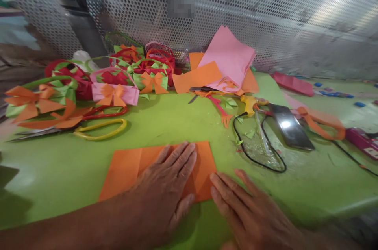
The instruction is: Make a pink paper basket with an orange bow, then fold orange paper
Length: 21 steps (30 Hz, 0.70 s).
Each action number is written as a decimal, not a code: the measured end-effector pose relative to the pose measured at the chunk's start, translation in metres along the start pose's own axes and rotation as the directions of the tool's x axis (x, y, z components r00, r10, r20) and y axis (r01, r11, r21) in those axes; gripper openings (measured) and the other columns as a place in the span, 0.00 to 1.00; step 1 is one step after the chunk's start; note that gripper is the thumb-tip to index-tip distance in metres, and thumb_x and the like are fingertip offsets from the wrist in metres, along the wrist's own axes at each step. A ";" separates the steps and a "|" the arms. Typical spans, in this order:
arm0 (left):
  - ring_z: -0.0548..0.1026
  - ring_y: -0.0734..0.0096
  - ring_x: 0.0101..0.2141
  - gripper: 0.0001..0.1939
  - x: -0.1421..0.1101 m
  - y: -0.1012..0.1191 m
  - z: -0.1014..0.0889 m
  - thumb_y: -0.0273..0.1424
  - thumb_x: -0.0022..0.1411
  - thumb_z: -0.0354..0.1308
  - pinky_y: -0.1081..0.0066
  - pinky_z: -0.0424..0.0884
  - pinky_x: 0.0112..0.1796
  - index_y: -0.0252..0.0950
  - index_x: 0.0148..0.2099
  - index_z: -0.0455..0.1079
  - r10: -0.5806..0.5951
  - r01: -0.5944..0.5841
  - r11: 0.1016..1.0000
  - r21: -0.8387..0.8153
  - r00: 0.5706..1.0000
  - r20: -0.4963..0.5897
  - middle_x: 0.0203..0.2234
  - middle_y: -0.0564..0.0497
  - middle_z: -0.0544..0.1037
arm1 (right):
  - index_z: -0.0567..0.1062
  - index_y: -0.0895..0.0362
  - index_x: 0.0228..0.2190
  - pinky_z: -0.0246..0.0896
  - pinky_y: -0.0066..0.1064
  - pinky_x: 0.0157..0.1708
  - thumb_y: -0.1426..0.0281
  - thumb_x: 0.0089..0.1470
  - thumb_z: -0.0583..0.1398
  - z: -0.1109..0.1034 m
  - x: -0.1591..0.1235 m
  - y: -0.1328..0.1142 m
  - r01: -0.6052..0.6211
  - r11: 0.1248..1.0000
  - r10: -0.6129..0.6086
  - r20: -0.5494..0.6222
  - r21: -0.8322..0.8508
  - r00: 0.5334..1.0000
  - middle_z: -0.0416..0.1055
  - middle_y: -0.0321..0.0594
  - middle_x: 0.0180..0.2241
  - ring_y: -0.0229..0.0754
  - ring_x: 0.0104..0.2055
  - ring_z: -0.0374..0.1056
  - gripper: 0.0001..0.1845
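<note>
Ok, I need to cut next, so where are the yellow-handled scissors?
In the head view, the yellow-handled scissors lie far left on the green table, before the paper baskets.

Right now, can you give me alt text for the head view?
Left hand presses flat on a folded orange sheet on a green table; right hand touches its right edge. Paper baskets, scissors, a phone lie behind.

Paper baskets (115,84) (bowed), scissors (73,126), pink sheets (228,57) and phone (291,126) lie beyond.

Single head-worn view, close above the green table (73,171), facing forward and down toward the perforated wall (265,10).
</note>
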<state>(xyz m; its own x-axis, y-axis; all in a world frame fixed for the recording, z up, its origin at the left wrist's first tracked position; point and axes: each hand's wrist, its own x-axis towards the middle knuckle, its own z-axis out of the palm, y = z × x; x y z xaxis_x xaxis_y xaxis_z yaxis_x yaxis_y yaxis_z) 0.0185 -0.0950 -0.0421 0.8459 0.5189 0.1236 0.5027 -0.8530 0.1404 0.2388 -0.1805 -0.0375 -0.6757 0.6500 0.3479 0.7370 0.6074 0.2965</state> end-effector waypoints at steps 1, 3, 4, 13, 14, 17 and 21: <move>0.49 0.57 0.63 0.34 -0.001 0.000 0.000 0.44 0.66 0.43 0.55 0.53 0.59 0.31 0.67 0.42 0.000 0.000 1.000 -0.010 1.000 0.001 0.64 0.42 0.48 | 0.74 0.63 0.42 0.55 0.47 0.52 0.61 0.63 0.41 0.001 0.003 -0.002 0.011 1.000 -0.011 -0.007 0.011 1.000 0.74 0.48 0.47 0.50 0.51 0.65 0.27; 0.49 0.56 0.63 0.34 -0.002 -0.001 0.000 0.45 0.66 0.42 0.54 0.52 0.60 0.32 0.67 0.42 0.004 -0.004 1.000 -0.029 1.000 0.015 0.65 0.42 0.48 | 0.74 0.61 0.43 0.52 0.47 0.54 0.57 0.62 0.43 0.004 0.011 -0.006 0.042 0.998 -0.041 -0.013 0.037 0.999 0.73 0.46 0.48 0.50 0.52 0.64 0.28; 0.48 0.56 0.63 0.34 -0.002 -0.002 0.000 0.45 0.66 0.42 0.54 0.51 0.60 0.32 0.67 0.43 0.008 -0.007 0.999 -0.036 1.000 0.025 0.65 0.42 0.47 | 0.74 0.61 0.44 0.51 0.47 0.55 0.55 0.62 0.42 0.006 0.014 -0.008 0.052 0.997 -0.051 -0.024 0.050 0.998 0.73 0.45 0.48 0.50 0.53 0.63 0.29; 0.44 0.54 0.64 0.43 -0.003 -0.001 -0.002 0.53 0.63 0.41 0.54 0.47 0.61 0.28 0.68 0.36 0.041 -0.039 0.999 -0.033 0.998 0.040 0.65 0.39 0.43 | 0.73 0.61 0.47 0.33 0.48 0.61 0.54 0.61 0.43 0.000 -0.007 -0.003 0.012 1.000 -0.011 -0.019 0.010 1.000 0.70 0.45 0.51 0.48 0.57 0.58 0.31; 0.44 0.54 0.64 0.42 -0.003 -0.001 -0.002 0.52 0.64 0.41 0.54 0.46 0.61 0.28 0.68 0.36 0.045 -0.044 0.999 -0.024 0.998 0.037 0.65 0.39 0.42 | 0.73 0.61 0.47 0.26 0.48 0.62 0.54 0.61 0.43 -0.002 -0.012 -0.002 -0.003 1.000 0.003 0.003 -0.002 1.000 0.70 0.44 0.52 0.47 0.57 0.58 0.31; 0.43 0.57 0.64 0.38 -0.002 -0.003 0.000 0.49 0.66 0.39 0.55 0.45 0.61 0.30 0.68 0.35 0.046 -0.046 0.999 -0.002 0.998 0.051 0.65 0.41 0.41 | 0.71 0.62 0.49 0.20 0.46 0.62 0.53 0.61 0.45 -0.008 -0.024 0.001 -0.006 1.000 0.008 0.099 -0.023 0.995 0.70 0.43 0.52 0.45 0.56 0.59 0.30; 0.44 0.57 0.64 0.33 0.000 -0.002 -0.002 0.45 0.69 0.36 0.54 0.46 0.61 0.31 0.68 0.40 0.026 -0.027 1.000 0.008 0.996 0.091 0.65 0.42 0.43 | 0.72 0.63 0.48 0.22 0.49 0.62 0.51 0.60 0.45 -0.009 -0.027 0.000 -0.022 0.999 0.025 0.057 -0.048 0.998 0.71 0.45 0.51 0.47 0.54 0.61 0.33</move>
<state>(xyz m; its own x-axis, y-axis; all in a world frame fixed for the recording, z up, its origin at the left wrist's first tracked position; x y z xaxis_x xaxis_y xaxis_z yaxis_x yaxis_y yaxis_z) 0.0169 -0.0934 -0.0409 0.8712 0.4894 0.0373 0.4815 -0.8669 0.1289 0.2568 -0.2023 -0.0387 -0.6570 0.6899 0.3038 0.7519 0.5702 0.3311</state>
